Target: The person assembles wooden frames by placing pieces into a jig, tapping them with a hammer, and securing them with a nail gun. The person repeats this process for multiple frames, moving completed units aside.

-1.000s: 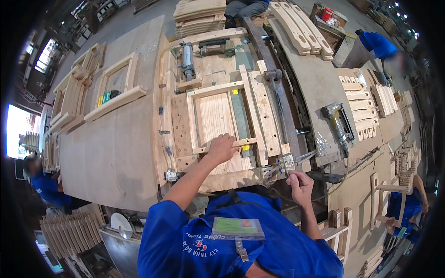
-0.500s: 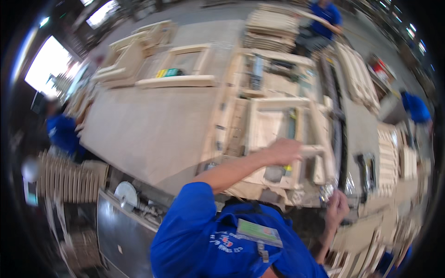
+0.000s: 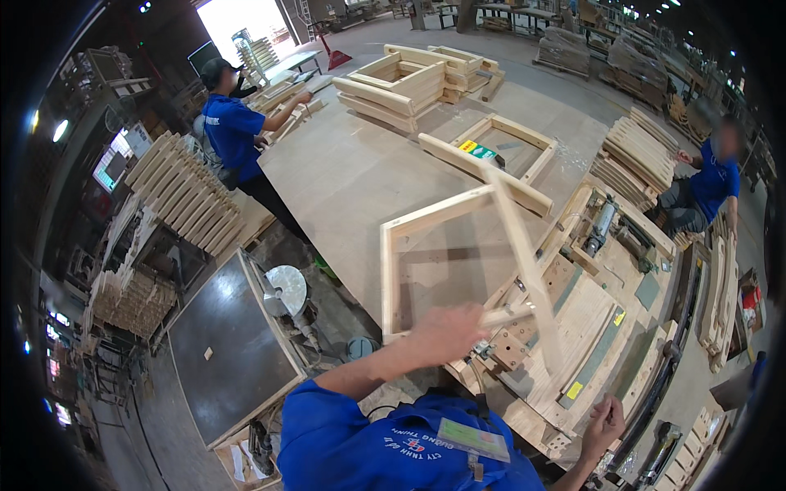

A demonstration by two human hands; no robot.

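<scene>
A pale rectangular wooden frame (image 3: pixel 438 207) is tilted over the large table, its right rail (image 3: pixel 532 274) smeared by motion. My left hand (image 3: pixel 446 334) is closed on the frame's near rail, with the fingertips partly hidden. Just right of it lies the wooden jig (image 3: pixel 585 323), fitted with green strips and metal clamps; part of the frame still overlaps its left side. My right hand (image 3: pixel 604 424) hangs by the jig's near right corner, fingers curled together. Whether anything small is between them I cannot make out.
Another wooden frame (image 3: pixel 536 176) lies farther back, a green and yellow box (image 3: pixel 481 152) on it. Stacked frames (image 3: pixel 409 82) stand at the table's far side. One person (image 3: pixel 233 123) works at left, another (image 3: pixel 714 184) at right beside stacked slats (image 3: pixel 634 155).
The wooden frame has come out of the jig and moved left over the table in my left hand. My view has swung left. My right hand stays near the jig's near corner.
</scene>
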